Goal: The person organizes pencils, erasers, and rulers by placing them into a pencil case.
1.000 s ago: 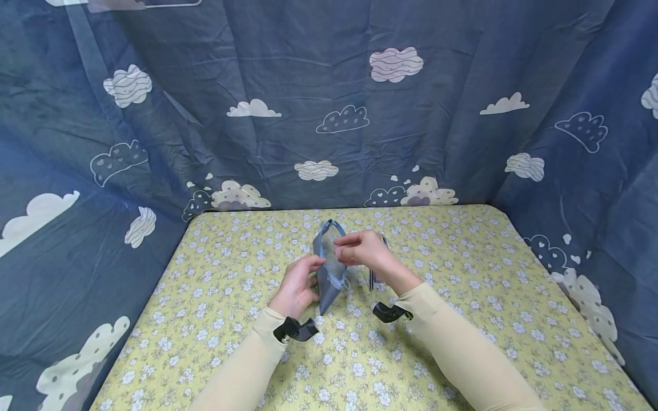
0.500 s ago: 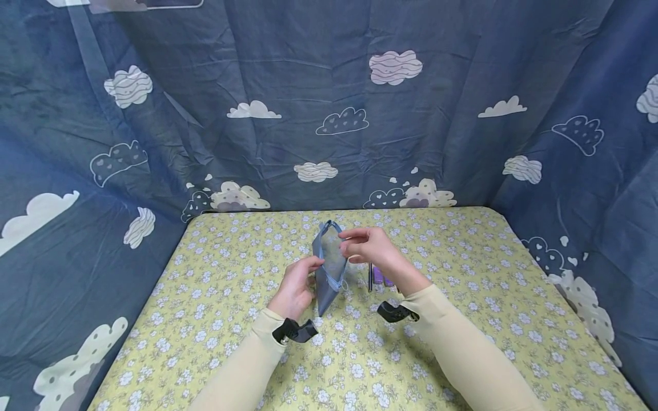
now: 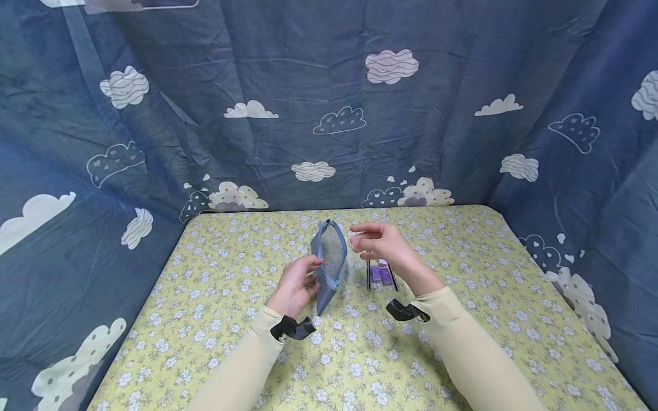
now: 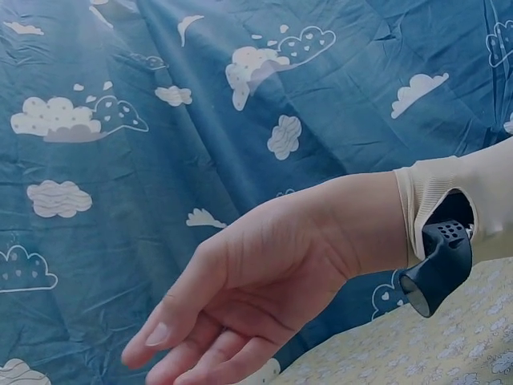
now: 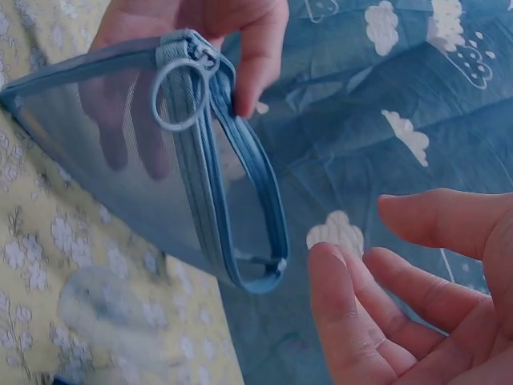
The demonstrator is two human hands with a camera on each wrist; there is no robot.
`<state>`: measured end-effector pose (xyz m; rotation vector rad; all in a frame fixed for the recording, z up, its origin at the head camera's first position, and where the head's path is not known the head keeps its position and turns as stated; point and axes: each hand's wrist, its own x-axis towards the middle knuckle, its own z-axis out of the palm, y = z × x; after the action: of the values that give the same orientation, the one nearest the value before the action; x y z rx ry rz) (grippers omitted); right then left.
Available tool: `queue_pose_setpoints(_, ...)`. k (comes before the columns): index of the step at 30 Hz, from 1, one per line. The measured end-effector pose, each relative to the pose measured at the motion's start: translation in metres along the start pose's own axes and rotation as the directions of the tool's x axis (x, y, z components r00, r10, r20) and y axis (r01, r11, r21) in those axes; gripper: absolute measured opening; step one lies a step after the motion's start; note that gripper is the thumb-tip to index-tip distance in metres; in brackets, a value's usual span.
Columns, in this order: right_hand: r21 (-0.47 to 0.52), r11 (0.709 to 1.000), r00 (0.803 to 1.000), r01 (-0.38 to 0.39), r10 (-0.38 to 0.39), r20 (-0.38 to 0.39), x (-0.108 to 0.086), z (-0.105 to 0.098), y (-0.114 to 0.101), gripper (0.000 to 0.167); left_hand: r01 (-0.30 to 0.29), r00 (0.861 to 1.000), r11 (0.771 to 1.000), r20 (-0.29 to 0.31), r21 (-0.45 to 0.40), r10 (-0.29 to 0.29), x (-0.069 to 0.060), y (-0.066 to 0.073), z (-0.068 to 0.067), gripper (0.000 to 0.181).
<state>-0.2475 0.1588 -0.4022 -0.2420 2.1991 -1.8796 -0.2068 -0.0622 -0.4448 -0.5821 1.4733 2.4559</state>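
Note:
My left hand (image 3: 295, 285) holds a blue-edged mesh zip pouch (image 5: 120, 152) by the side of its mouth. In the right wrist view the left thumb (image 5: 252, 76) lies at the zip edge and the fingers show through the mesh. The pouch stands tilted above the cloth with its zip apart and a pale ring pull (image 5: 178, 95) at one end. My right hand (image 3: 382, 245) hovers just right of the mouth, apart from it. Its fingers are loosely bent, with nothing visible between them. The left wrist view shows what seems to be the right hand (image 4: 280, 257).
Two small purple blocks (image 3: 381, 275) lie on the floral tablecloth (image 3: 216, 342), between two dark, thin sticks like pens (image 3: 369, 277). The right hand partly covers that group. A blue cloud-print curtain (image 3: 288, 142) closes off the back and sides.
My right hand has drawn back to the right from the pouch mouth, and its fingers have spread. The purple blocks and thin sticks have come into view. The left hand holds the pouch nearly still.

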Motion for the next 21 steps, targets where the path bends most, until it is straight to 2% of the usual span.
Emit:
queue_pose_setpoints(9,-0.042,0.998,0.994,-0.035,0.03,-0.109,-0.005,-0.021,0.013,0.044,0.07,0.997,0.997,0.043,-0.026,-0.069,0.002,0.002,-0.004,0.017)
queue_pose_setpoints(15,-0.037,0.998,0.988,-0.052,0.046,-0.146,-0.008,-0.035,0.024,0.048,0.116,0.988,0.993,0.107,-0.025,-0.113,0.004,0.005,-0.01,0.011)
queue_pose_setpoints(21,-0.106,0.992,0.979,-0.071,0.049,-0.197,-0.009,-0.044,0.039,0.046,0.16,0.975,0.987,0.158,-0.01,-0.156,0.009,0.006,-0.014,0.013)
